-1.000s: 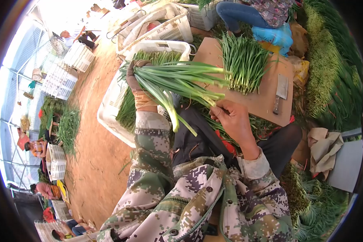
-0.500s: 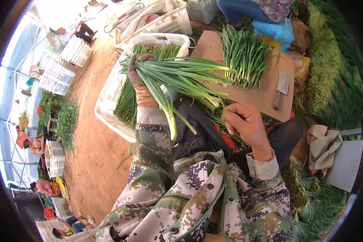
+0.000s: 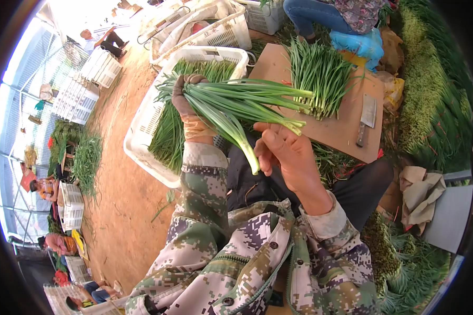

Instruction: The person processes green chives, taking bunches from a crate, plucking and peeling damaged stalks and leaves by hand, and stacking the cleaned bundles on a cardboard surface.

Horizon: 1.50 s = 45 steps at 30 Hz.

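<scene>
Left grip (image 3: 183, 97) clenches green stalks (image 3: 242, 97), right grip (image 3: 293, 160) half-curled alongside.

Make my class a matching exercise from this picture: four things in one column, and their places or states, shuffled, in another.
Column one:
1. Left hand
2. Right hand
3. Knife
4. Nearest crate

Column two:
A. lying on the brown board
B. white, with greens inside
C. bare, near pale stalk ends
D. gloved, gripping a green bunch

Pairs: 1-D, 2-C, 3-A, 4-B
</scene>
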{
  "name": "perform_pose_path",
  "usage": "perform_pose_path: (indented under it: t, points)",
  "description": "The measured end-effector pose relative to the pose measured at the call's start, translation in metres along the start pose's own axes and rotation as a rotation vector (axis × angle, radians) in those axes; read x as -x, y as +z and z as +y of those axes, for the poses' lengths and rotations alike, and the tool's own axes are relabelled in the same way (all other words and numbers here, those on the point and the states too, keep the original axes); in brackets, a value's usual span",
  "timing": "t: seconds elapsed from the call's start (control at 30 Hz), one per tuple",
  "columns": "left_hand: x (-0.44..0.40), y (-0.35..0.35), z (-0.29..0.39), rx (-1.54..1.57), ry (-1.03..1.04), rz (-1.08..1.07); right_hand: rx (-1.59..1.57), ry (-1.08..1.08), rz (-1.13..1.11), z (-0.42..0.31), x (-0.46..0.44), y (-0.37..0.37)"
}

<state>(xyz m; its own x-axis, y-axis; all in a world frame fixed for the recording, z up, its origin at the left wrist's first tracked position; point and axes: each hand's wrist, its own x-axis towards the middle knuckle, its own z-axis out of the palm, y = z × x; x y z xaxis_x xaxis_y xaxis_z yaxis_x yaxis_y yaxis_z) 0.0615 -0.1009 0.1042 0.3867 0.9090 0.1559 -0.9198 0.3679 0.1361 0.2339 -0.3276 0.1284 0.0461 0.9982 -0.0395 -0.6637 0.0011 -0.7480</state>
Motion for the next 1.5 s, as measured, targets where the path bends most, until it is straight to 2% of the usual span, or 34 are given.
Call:
perform_pose_path:
  t: [0.07, 0.13, 0.2, 0.23, 0.3, 0.37, 0.43, 0.5, 0.57, 0.6, 0.63, 0.67, 0.7, 0.77, 0.8, 0.87, 0.9, 1.0, 1.07, 1.27, 1.37, 1.5]
  points:
    - [0.001, 0.000, 0.001, -0.005, 0.005, -0.051, -0.128, 0.046, 0.035, 0.003, -0.003, 0.005]
    - [0.005, 0.000, -0.002, -0.007, 0.045, -0.158, -0.125, 0.056, -0.009, 0.004, 0.002, 0.005]
    - [0.006, 0.000, 0.000, 0.105, -0.015, -0.206, -0.092, 0.035, -0.036, 0.003, 0.004, 0.007]
    - [0.004, -0.002, 0.000, 0.171, -0.049, -0.219, 0.067, 0.065, -0.188, 0.000, 0.017, 0.011]
    - [0.008, -0.003, 0.000, 0.222, -0.065, -0.221, 0.243, 0.090, -0.324, -0.012, 0.028, 0.011]
    - [0.009, -0.003, 0.001, 0.259, -0.075, -0.210, 0.320, -0.313, -0.808, -0.026, 0.042, 0.010]
    - [0.012, -0.003, 0.004, 0.263, -0.042, -0.203, 0.232, -0.300, -1.007, -0.043, 0.058, 0.002]
    - [0.011, -0.003, 0.005, 0.254, -0.051, -0.219, 0.296, -0.211, -1.060, -0.056, 0.064, -0.014]
    - [0.012, -0.004, 0.008, 0.279, -0.058, -0.213, 0.238, -0.307, -0.488, -0.054, 0.074, -0.048]
    - [0.012, -0.002, 0.004, 0.326, -0.072, -0.221, 0.666, -0.193, 0.084, -0.050, 0.059, -0.052]
    - [0.013, -0.003, 0.004, 0.291, -0.047, -0.191, 0.636, -0.160, 0.075, -0.053, 0.058, -0.050]
    - [0.015, 0.000, 0.003, 0.300, -0.075, -0.209, 0.769, -0.255, 0.111, -0.039, 0.043, -0.061]
    - [0.013, 0.002, -0.002, 0.307, -0.111, -0.230, 0.767, -0.266, 0.132, -0.035, 0.034, -0.064]
    - [0.014, 0.005, -0.004, 0.315, -0.103, -0.199, 0.430, -0.144, 0.062, -0.025, 0.015, -0.052]
    - [0.015, 0.006, -0.006, 0.326, -0.114, -0.231, 0.430, -0.147, 0.064, -0.026, 0.007, -0.048]
    - [0.014, 0.006, -0.006, 0.329, -0.118, -0.273, 0.297, -0.119, -0.133, -0.027, -0.005, -0.040]
    - [0.018, 0.012, -0.011, 0.350, -0.115, -0.300, 0.297, -0.112, -0.138, -0.025, -0.009, -0.035]
    - [0.016, 0.009, -0.010, 0.350, -0.114, -0.350, 0.212, -0.015, -0.055, -0.015, -0.014, -0.032]
    - [0.015, 0.006, -0.010, 0.357, -0.101, -0.399, 0.160, -0.030, -0.037, -0.007, -0.013, -0.031]
    - [0.020, 0.011, -0.019, 0.288, -0.074, -0.373, 0.014, -0.054, -0.024, 0.011, -0.010, -0.035]
    - [0.021, 0.012, -0.017, 0.283, -0.056, -0.382, -0.190, 0.006, 0.090, 0.014, -0.008, -0.031]
    - [0.022, 0.011, -0.020, 0.263, -0.052, -0.389, -0.262, 0.025, 0.119, 0.017, -0.002, -0.031]
